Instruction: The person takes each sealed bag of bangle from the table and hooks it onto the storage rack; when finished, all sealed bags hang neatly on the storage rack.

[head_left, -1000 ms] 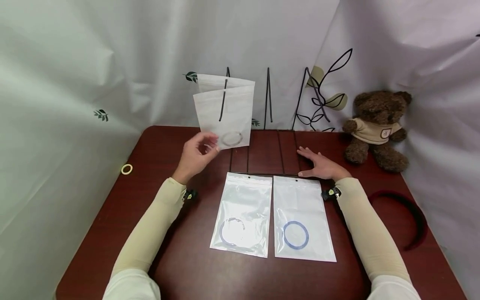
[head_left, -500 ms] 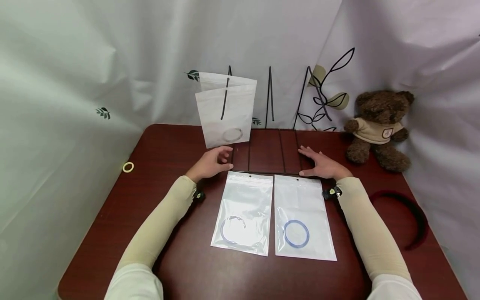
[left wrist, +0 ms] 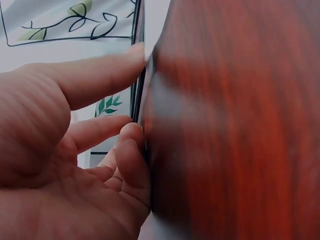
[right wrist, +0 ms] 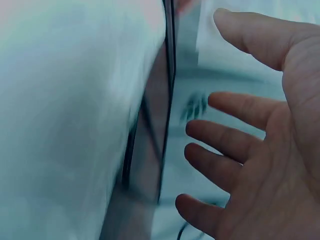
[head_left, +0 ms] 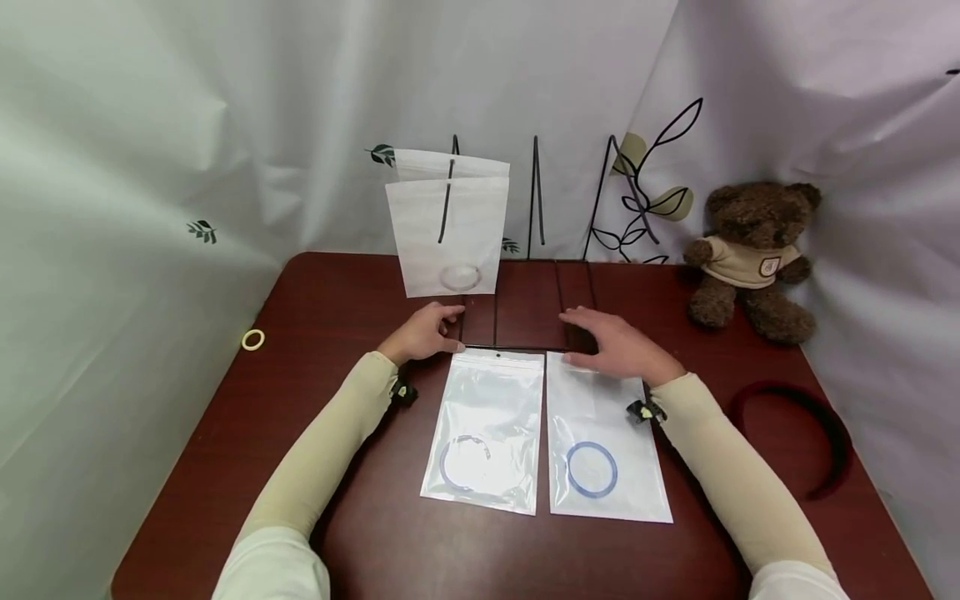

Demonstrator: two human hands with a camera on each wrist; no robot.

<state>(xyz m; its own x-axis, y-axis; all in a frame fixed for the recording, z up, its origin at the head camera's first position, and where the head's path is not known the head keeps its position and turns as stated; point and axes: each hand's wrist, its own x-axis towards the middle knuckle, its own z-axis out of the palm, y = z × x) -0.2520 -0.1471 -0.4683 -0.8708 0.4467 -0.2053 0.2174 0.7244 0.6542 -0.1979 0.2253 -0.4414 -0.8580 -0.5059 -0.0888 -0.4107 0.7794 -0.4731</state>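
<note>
Head view: on the table (head_left: 390,533), the left bag (head_left: 498,417) and right bag (head_left: 633,467) lay side by side, a ring (head_left: 592,494) in each. At their top edges, the left hand (head_left: 422,332) was beside the front left corner of the rack (head_left: 496,321), its grip slack; the right hand (head_left: 622,343) was over the right bag, its grip released, fingers apart. Farther back, white bags (head_left: 472,229) hung from one hook (head_left: 446,202).

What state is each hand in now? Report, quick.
Left hand: open, fingers loosely bent, holding nothing.
Right hand: open, fingers apart, holding nothing.
</note>
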